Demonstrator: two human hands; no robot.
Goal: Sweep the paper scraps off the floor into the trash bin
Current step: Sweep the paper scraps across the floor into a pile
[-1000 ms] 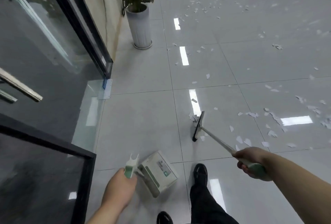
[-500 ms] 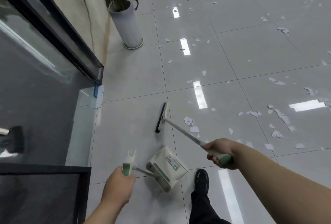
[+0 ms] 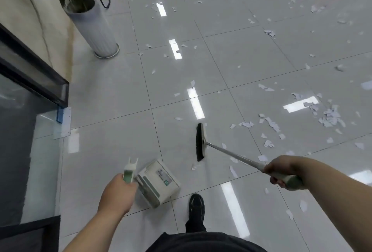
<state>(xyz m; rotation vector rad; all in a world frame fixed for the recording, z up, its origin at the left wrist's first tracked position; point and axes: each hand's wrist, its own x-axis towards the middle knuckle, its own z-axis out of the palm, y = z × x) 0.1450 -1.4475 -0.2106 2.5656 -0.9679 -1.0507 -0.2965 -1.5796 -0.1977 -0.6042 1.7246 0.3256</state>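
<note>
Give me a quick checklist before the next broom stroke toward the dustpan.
1. Right hand gripping the broom handle: ok.
2. Left hand holding the dustpan handle: ok.
3. Dustpan mouth facing the broom: cannot tell.
4. Paper scraps within the broom's sweep: not ok, most lie to the broom's right and farther out.
5. Shoe clear of the broom's path: ok.
6. Trash bin in view: not ok.

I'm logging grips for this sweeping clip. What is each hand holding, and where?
Left hand grips the dustpan by its handle top; right hand grips the broom at its handle's end.
</note>
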